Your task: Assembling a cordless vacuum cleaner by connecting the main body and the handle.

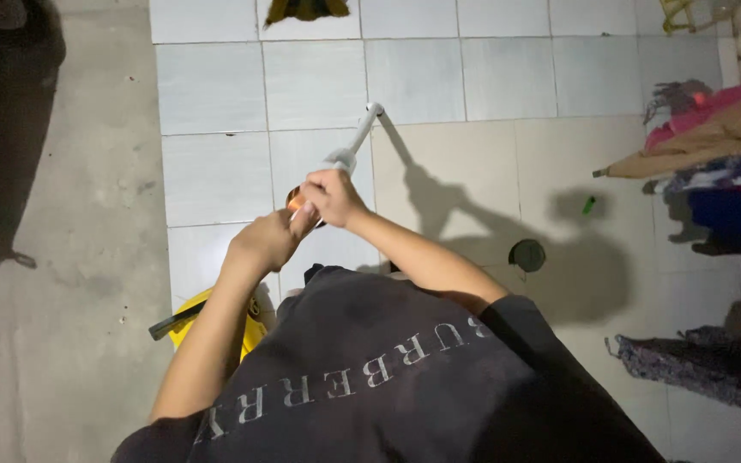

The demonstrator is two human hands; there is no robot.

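both hands work a grey long-handled tool [355, 141], its far end resting on the tiled floor [216, 86] well ahead. the right hand [333, 196] is clenched around the handle's top, and the left hand [265, 243] grips just below. twisting looks underway, calling for firm counter-grip.

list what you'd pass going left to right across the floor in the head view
bare concrete strip → yellow bucket → left hand → right hand gripping the white pole → round floor drain → small green object → pile of clothes
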